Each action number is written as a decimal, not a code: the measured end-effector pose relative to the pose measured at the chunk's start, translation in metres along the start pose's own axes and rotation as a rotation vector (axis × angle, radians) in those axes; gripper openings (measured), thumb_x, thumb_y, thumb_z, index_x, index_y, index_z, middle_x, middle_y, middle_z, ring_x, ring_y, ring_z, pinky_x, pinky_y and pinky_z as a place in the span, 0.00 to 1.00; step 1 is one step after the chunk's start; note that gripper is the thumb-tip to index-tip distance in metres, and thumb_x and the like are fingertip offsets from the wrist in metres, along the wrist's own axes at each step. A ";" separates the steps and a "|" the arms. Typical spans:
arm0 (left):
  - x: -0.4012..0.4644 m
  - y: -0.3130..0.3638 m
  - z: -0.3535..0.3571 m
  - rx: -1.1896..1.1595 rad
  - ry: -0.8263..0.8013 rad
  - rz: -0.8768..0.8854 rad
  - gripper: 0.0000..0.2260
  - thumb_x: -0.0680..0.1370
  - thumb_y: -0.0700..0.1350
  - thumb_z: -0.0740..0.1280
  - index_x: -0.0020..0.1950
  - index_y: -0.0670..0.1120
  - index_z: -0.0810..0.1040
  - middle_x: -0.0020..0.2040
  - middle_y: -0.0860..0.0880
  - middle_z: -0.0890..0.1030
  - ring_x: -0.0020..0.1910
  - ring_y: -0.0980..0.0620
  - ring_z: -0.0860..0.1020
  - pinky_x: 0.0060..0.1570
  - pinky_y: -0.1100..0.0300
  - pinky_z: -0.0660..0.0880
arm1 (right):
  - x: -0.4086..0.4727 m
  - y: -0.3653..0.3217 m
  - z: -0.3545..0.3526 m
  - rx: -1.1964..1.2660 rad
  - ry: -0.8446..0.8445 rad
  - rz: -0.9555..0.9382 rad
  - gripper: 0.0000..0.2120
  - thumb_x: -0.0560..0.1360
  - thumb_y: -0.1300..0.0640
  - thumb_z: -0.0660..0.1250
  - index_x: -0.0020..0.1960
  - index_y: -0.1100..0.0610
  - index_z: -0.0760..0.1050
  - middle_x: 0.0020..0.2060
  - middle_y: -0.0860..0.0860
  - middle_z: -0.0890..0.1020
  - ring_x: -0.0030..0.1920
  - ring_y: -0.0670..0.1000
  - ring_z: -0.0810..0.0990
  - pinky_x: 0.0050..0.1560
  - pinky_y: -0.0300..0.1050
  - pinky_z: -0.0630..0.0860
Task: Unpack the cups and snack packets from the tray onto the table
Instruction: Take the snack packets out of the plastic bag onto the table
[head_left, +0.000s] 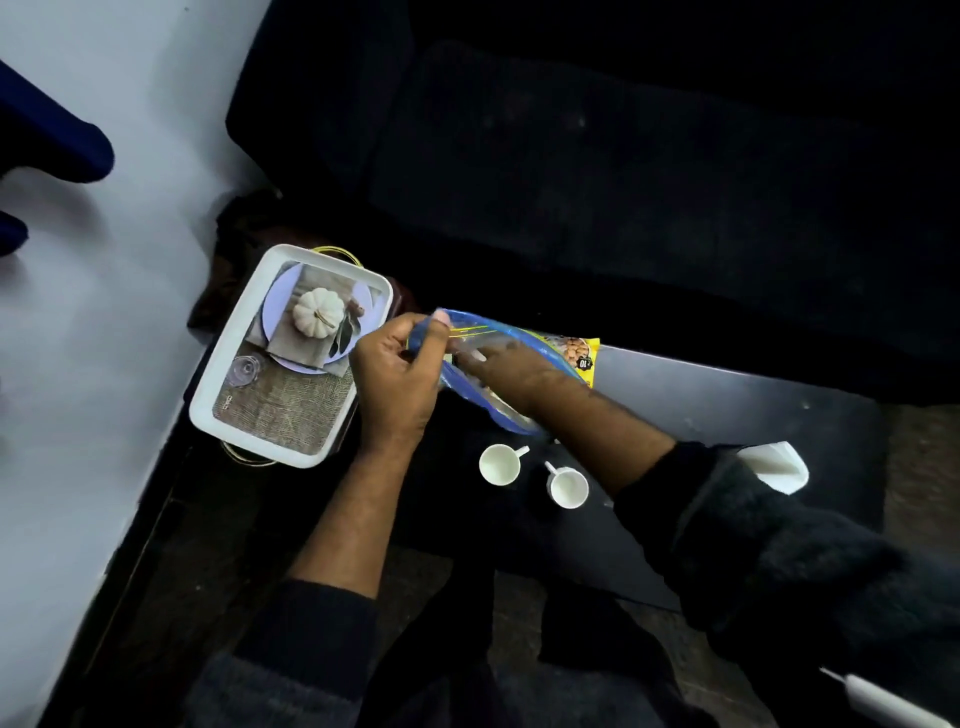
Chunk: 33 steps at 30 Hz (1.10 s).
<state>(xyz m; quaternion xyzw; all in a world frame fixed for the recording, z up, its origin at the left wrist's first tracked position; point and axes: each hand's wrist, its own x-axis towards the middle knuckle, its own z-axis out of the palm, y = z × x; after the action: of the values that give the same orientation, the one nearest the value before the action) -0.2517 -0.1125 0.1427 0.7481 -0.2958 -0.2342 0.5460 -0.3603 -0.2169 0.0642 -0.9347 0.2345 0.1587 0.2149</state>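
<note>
My left hand (397, 371) pinching the blue zip bag (483, 364) mouth, my right hand (511, 366) inside it, grip unclear, two white cups (500, 464) on counter (727, 395), tray (208, 410) beside.

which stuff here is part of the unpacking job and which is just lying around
Part of the job:
- white tray, nothing loose left on it
- two white cups, already on the dark table
- blue-edged clear bag, left hand gripping its mouth, right hand inside
- yellow snack packet beside the bag

Just lying about:
- white object at the table's right
- dark sofa behind
</note>
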 end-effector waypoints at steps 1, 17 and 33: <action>0.000 0.003 0.001 -0.012 0.018 0.009 0.13 0.81 0.45 0.69 0.37 0.42 0.83 0.32 0.45 0.84 0.34 0.54 0.81 0.40 0.57 0.78 | 0.001 -0.001 0.003 -0.015 0.017 0.033 0.24 0.84 0.45 0.52 0.73 0.58 0.71 0.67 0.61 0.76 0.67 0.60 0.75 0.64 0.48 0.70; 0.011 0.001 0.038 0.073 0.120 -0.129 0.12 0.81 0.51 0.68 0.42 0.47 0.85 0.36 0.50 0.85 0.36 0.50 0.84 0.38 0.54 0.82 | -0.123 0.037 -0.055 0.622 0.617 0.455 0.09 0.74 0.55 0.72 0.49 0.50 0.73 0.42 0.48 0.82 0.42 0.52 0.81 0.40 0.46 0.74; 0.001 0.011 0.127 0.057 0.082 0.046 0.12 0.82 0.53 0.65 0.47 0.49 0.85 0.32 0.58 0.78 0.33 0.65 0.75 0.39 0.62 0.73 | -0.135 0.152 0.107 2.003 1.080 1.348 0.16 0.81 0.58 0.66 0.66 0.62 0.71 0.32 0.51 0.73 0.19 0.41 0.68 0.18 0.32 0.62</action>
<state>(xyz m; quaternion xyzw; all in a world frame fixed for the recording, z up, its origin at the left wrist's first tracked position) -0.3390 -0.2022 0.1160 0.7651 -0.2969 -0.1824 0.5415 -0.5712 -0.2371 -0.0240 -0.0189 0.7210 -0.3970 0.5676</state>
